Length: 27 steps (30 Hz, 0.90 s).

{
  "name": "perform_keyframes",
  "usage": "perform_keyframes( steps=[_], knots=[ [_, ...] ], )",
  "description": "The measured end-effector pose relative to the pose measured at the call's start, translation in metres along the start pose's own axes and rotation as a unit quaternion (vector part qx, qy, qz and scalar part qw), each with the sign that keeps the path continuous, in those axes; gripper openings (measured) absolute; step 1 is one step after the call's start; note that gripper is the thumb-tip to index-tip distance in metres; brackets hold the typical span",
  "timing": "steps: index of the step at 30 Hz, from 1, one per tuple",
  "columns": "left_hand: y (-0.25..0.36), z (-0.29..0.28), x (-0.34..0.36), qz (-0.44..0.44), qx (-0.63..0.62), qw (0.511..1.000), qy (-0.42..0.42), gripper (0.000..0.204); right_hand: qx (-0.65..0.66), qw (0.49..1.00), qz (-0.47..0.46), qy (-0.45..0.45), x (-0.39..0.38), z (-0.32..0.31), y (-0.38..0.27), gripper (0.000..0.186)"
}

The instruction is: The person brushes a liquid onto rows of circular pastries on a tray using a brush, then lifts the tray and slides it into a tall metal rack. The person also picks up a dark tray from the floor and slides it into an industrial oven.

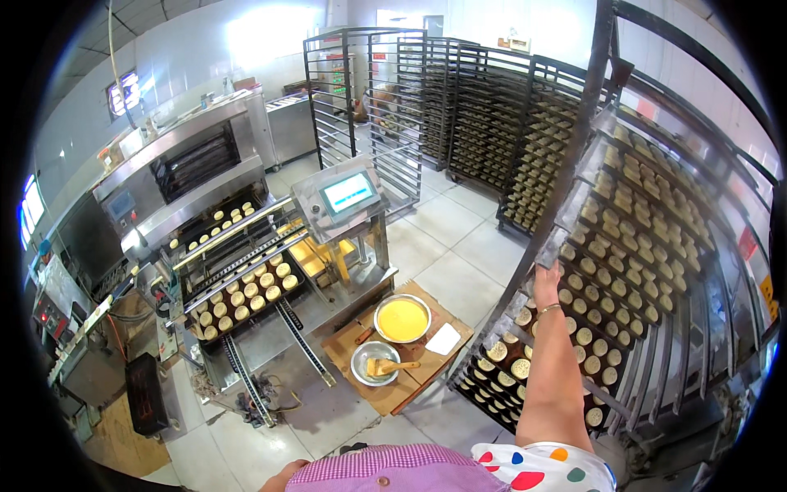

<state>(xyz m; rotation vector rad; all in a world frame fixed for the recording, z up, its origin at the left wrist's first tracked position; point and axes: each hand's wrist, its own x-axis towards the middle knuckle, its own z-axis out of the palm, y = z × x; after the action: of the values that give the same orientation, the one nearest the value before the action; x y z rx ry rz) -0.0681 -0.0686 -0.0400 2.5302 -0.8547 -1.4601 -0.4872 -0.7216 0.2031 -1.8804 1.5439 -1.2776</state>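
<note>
My right arm reaches forward to a tall dark metal rack close on my right. At its near upright, my right hand is closed on the rack's edge, with the fingertips partly hidden. Trays of round pale pastries fill this rack from top to bottom. Low at the lower edge, my left hand shows only in part beside my purple checked clothing, its fingers out of sight. Nearest to it is the conveyor machine, which carries a tray of round pastries.
A low board-topped stand holds a bowl of yellow liquid, a metal bowl with a brush, and a white card. A control screen tops the machine. More racks line the back; a black crate stands left.
</note>
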Motion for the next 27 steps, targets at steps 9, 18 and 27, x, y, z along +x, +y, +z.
perform_keyframes(
  steps=[9, 18, 27],
  knots=[
    [-0.006, 0.007, -0.001, -0.003, 0.006, 1.000, 0.001, 0.046, -0.161, 0.981, 0.105, -0.006, -0.007, -0.020, -0.039, 0.062],
    [-0.037, 0.028, -0.002, -0.008, 0.004, 1.000, 0.010, 0.046, 0.101, 0.982, -0.154, 0.051, 0.011, -0.078, -0.082, 0.056],
    [-0.061, 0.050, 0.012, 0.019, -0.019, 0.998, 0.049, 0.047, 0.301, 0.937, -0.025, -0.176, 0.025, -0.075, -0.176, 0.057]
  ],
)
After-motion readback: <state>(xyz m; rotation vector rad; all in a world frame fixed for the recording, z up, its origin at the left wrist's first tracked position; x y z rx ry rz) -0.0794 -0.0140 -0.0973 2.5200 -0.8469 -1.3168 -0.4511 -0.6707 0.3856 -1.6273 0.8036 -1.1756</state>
